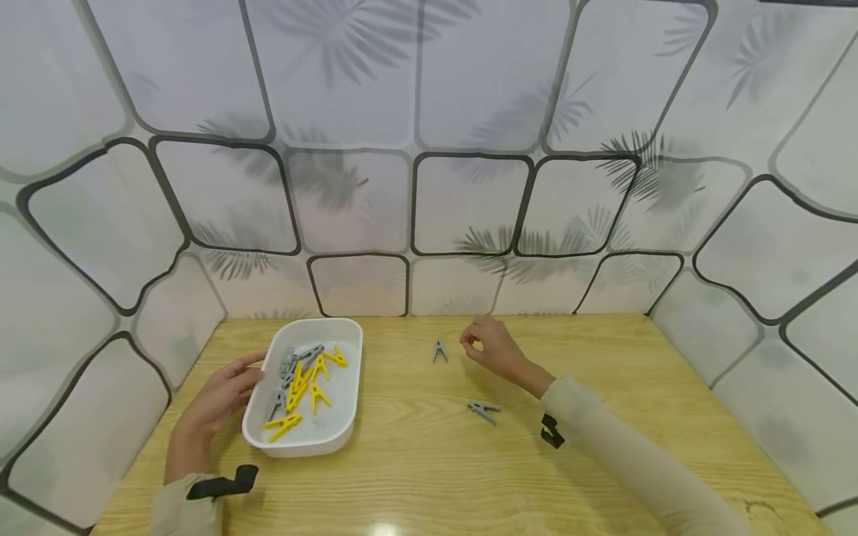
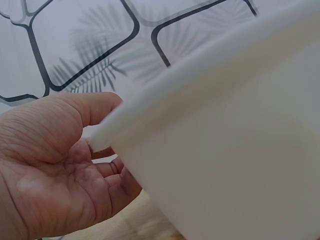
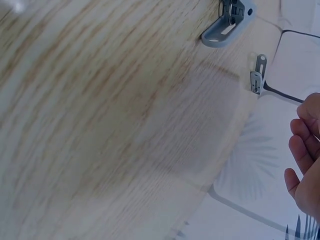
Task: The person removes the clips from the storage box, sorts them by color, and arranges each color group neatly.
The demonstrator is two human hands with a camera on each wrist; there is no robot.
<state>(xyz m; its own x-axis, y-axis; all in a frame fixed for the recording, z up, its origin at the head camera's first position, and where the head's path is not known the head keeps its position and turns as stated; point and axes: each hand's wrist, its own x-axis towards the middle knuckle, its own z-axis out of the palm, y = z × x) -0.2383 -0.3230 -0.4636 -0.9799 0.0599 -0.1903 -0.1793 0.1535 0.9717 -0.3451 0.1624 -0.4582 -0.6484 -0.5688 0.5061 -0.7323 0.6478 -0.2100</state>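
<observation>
At the left, a white plastic tub (image 1: 348, 417) holds several yellow clothespins (image 1: 319, 398) and several grey clothespins (image 1: 278, 402). My left hand (image 1: 224, 394) grips its left rim; in the left wrist view the rim of the tub (image 2: 210, 150) lies between thumb and curled fingers, with fingertips partly hidden. Over the far part of the table, my right hand (image 1: 492, 346) has loosely bent fingers, and nothing shows between them. Just left of it is a grey clothespin (image 1: 439, 350), legs toward me. A second grey clothespin (image 1: 482, 411) lies nearer me.
The wooden table (image 1: 415, 476) meets a patterned curtain (image 1: 469, 201) at its back and on both sides. A black strap (image 1: 224, 484) sits on the left sleeve and another black strap (image 1: 552, 432) on the right sleeve.
</observation>
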